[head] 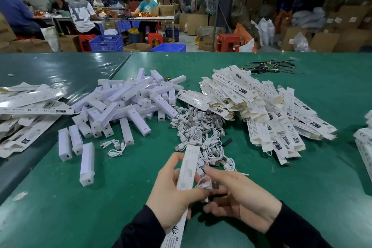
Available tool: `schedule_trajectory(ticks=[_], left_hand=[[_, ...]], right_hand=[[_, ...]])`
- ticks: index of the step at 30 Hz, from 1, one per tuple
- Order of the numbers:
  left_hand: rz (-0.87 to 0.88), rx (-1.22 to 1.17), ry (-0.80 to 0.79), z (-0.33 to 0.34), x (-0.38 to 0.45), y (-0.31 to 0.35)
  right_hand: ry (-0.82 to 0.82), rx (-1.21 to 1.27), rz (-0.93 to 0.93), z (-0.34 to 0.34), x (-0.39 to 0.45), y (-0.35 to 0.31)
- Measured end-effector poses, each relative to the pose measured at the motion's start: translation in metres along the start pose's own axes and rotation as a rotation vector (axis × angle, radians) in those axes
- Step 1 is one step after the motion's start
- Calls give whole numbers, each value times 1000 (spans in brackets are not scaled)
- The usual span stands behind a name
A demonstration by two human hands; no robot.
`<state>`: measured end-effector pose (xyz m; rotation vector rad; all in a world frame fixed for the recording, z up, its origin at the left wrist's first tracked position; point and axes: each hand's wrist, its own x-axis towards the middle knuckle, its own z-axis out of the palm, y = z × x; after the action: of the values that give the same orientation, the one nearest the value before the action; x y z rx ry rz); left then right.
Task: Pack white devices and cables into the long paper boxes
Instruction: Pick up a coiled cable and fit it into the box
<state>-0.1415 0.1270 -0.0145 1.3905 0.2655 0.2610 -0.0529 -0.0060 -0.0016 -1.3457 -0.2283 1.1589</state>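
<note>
Head view — left hand [171,193] grips a long paper box [186,169]; right hand [239,197] pinches a coiled cable [203,183].

head camera looks forward and down, close over the green table [302,187].

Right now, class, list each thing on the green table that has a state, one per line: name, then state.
Long paper box: off the table, gripped in the left hand.
White cable: coiled, pinched by the right hand beside the box.
White devices: loose, heaped, unpacked.
Cable pile: coiled, tangled, loose.
Flat paper boxes: unfilled, stacked in an untidy heap.
Dark wires: in a tangle at the far edge.
</note>
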Motion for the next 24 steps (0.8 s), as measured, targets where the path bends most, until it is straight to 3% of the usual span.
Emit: schedule_trajectory(ticks=[6,11,15,19,24], left_hand=[[-15,50,30,0,1,-1],[9,31,10,-1,1,-1],[-42,-33,-29,-3,2,2],[-187,-118,-224,-3,-2,5],[-283,-193,-531,-2,-11,10]], right_hand=[[75,51,-100,-7,4,1],[24,92,-104,-7,2,1],[146,187,-215,-14,3,-3],[335,193,-475,-23,3,-7],[374,88,-608,-18,3,-7]])
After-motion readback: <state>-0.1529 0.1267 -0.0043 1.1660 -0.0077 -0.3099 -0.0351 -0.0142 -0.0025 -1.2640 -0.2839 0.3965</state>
